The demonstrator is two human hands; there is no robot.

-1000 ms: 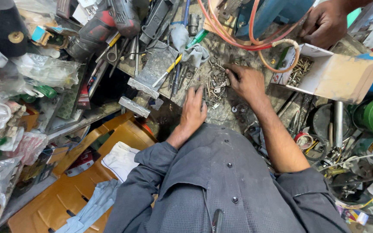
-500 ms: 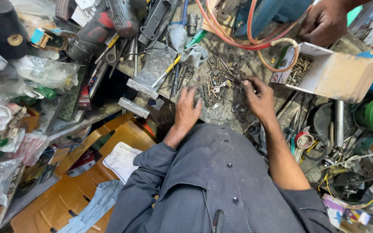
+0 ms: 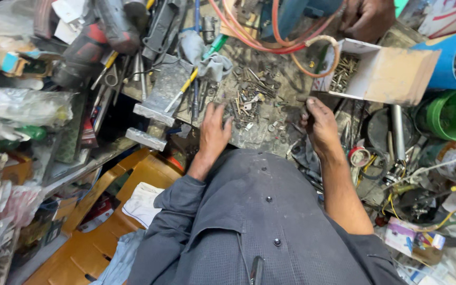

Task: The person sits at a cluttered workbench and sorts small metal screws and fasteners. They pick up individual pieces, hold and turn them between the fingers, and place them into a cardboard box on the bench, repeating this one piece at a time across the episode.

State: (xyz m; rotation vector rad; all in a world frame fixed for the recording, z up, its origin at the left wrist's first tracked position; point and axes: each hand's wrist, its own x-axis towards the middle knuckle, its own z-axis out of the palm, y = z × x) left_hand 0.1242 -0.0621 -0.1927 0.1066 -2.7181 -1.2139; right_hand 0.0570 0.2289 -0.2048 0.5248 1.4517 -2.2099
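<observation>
My left hand [image 3: 215, 129] lies flat, fingers apart, on the dirty worktop [image 3: 270, 140], just left of a scattered pile of screws and bolts [image 3: 249, 100]. To the right of the pile, my right hand [image 3: 320, 124] hovers with its fingertips drawn together; whether they pinch a small part is too small to see. Both arms wear grey sleeves. Another person's hand [image 3: 365, 18] rests at the top right, beside an orange hose [image 3: 291, 45].
An open cardboard box [image 3: 391, 74] holding screws sits right of the pile. A yellow-handled screwdriver [image 3: 186, 87], a red-black drill [image 3: 91, 42] and metal bars lie left. A green tub [image 3: 452, 113], tangled wires and an orange plastic chair [image 3: 106, 211] crowd the edges.
My right hand has pulled back from the screw pile toward the right and nearer to me. My left hand has slid slightly left along the bench edge.
</observation>
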